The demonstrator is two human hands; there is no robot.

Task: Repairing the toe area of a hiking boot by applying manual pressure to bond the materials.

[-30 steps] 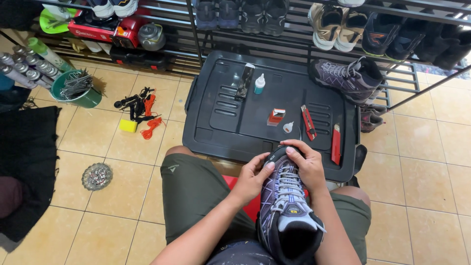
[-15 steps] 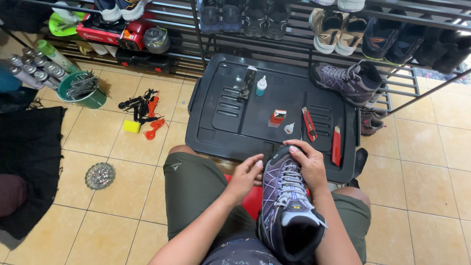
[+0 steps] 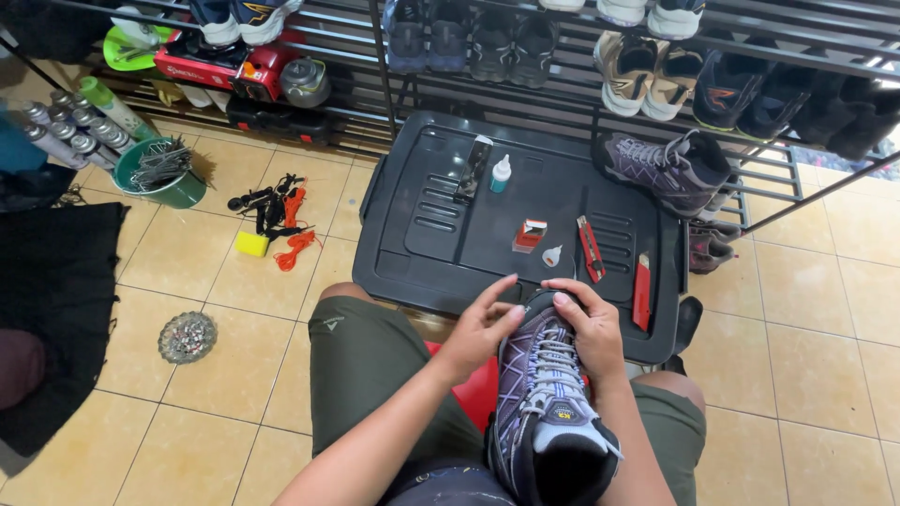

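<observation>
The purple-grey hiking shoe (image 3: 548,412) is held on the lap, toe towards the body, heel clasped by the left hand (image 3: 478,333) and right hand (image 3: 586,328) — both grips closed around it. It is best steadied evenly. Box cutters (image 3: 591,248) and a glue bottle (image 3: 501,174) are laid on the black lid (image 3: 422,244) ahead — nothing is obstructed.

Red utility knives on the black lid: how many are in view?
2. One red knife lies on the black lid right of the small white cap. The other lies by the lid's right edge, near the right hand. None seems hidden.
</observation>
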